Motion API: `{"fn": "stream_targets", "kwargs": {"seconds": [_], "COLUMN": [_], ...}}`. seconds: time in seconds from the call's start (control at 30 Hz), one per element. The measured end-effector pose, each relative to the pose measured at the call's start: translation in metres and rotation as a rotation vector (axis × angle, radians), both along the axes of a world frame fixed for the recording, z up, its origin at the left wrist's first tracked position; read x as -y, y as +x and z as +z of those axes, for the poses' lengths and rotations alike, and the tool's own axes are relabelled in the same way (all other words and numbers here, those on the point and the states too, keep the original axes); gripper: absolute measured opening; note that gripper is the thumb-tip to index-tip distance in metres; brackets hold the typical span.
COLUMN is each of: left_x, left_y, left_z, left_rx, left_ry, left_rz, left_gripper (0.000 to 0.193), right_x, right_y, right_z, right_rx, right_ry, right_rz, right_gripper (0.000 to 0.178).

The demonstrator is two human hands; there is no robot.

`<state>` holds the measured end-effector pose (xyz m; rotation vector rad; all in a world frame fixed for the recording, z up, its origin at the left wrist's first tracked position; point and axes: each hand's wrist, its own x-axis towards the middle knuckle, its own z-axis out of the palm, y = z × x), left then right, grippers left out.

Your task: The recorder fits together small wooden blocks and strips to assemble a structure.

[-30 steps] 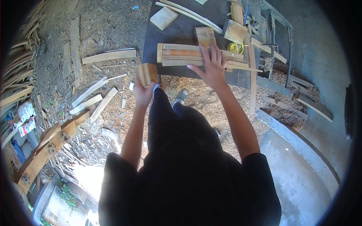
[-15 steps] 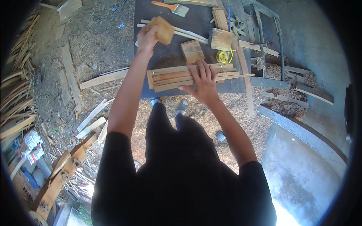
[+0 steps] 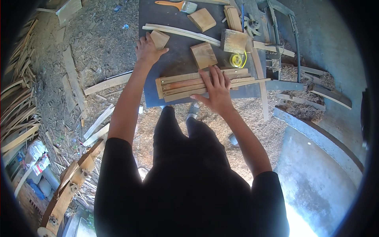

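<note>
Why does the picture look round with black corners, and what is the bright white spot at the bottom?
Head view: a fisheye lens bends straight edges near the rim, like the concrete ledge, and leaves dark corners. Sun glare washes out the ground at the lower right. The left hand on a small block and the right hand on the slats look sharp.

crumpled white and red printed package point(image 3: 36, 156) on ground at far left, among wood strips point(image 3: 17, 118)

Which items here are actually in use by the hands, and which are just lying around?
In use:
- left hand on small wood block
- right hand flat on bundle of wooden slats
- dark table

Lying about:
- paintbrush
- yellow tape roll
- square wood blocks
- long curved strip
- scrap planks on the ground
</note>
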<state>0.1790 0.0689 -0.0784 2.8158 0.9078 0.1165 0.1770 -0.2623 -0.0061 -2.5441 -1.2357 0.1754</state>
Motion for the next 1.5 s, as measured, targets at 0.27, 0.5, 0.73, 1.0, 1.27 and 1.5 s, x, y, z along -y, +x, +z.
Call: {"fn": "stream_targets", "kwargs": {"seconds": [0.27, 0.5, 0.73, 1.0, 1.27, 1.5], "left_x": [0.002, 0.034, 0.072, 0.063, 0.099, 0.181], "left_y": [-0.052, -0.151, -0.214, -0.189, -0.225, -0.275], "left_z": [0.024, 0.063, 0.061, 0.046, 0.035, 0.041], "left_rx": [0.470, 0.994, 1.038, 0.949, 1.312, 1.473], "left_ry": [-0.640, -1.213, -1.414, -1.497, -2.058, -2.166], "left_rz": [0.086, 0.424, 0.592, 0.755, 0.850, 0.948], "left_gripper": [0.089, 0.065, 0.068, 0.077, 0.072, 0.070], "right_x": [0.000, 0.000, 0.003, 0.002, 0.004, 0.005], "right_y": [-0.001, 0.000, 0.000, -0.001, 0.000, 0.001], "right_z": [-0.001, -0.006, -0.009, -0.014, -0.012, -0.017], "right_rx": [0.035, 0.059, 0.096, 0.101, 0.112, 0.125], "right_ry": [0.013, 0.021, 0.025, 0.068, 0.069, 0.060], "right_rz": [0.008, 0.033, 0.024, 0.037, 0.026, 0.037], "right_gripper": [0.094, 0.093, 0.093, 0.094, 0.092, 0.093]}}
